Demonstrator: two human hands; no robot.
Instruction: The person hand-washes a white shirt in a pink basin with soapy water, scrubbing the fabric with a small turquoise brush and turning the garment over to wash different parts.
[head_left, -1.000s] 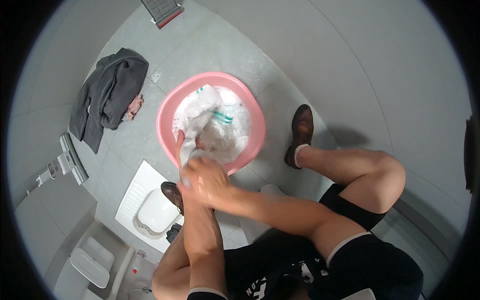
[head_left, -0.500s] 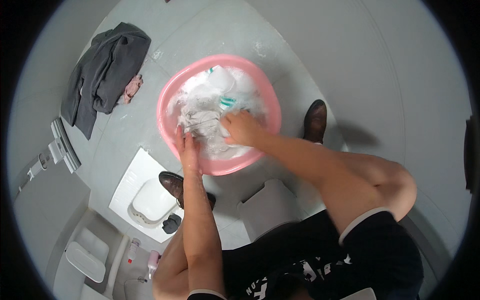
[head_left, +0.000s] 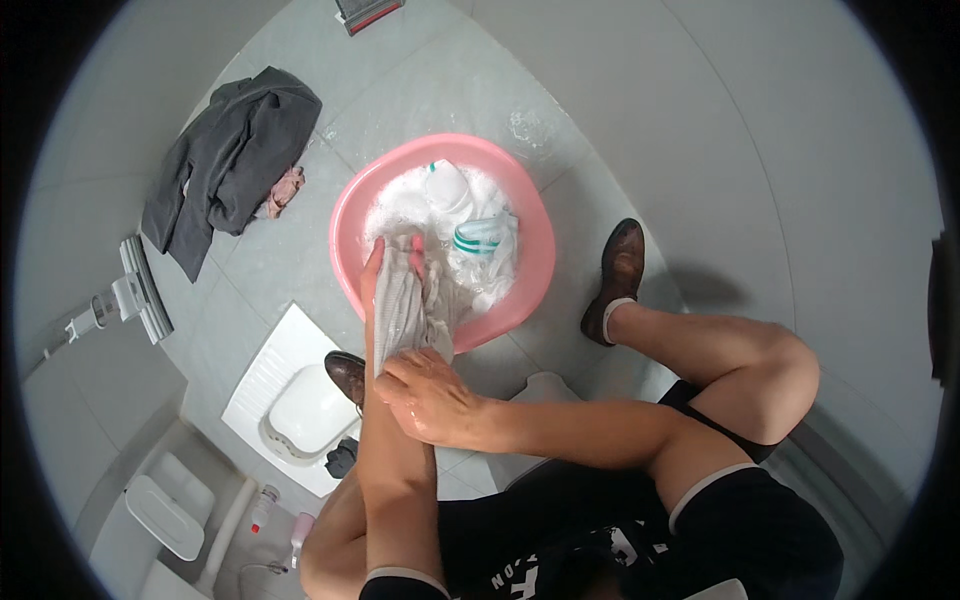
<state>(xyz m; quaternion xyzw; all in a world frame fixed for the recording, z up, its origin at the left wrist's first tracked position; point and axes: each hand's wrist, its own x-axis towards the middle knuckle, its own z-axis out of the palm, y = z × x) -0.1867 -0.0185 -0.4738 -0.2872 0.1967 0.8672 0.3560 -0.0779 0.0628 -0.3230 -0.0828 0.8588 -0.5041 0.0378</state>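
Note:
A wet, pale grey ribbed garment stretches from the pink basin toward me over its near left rim. My right hand is closed on the near end of the cloth, above my left forearm. Under the far end is my left hand, its fingers showing on either side of the cloth; the palm is hidden. Inside the basin, white cloth and a piece with green stripes lie in suds.
A dark grey garment and a small pink cloth lie on the floor at far left. Near them is a mop head. A white squat toilet is left of my leg. A squeegee-like tool stands at the far edge.
My right hand has come out of the suds toward me, drawing up the pale grey garment. That cloth now covers much of my left hand. More of the green-striped piece shows.

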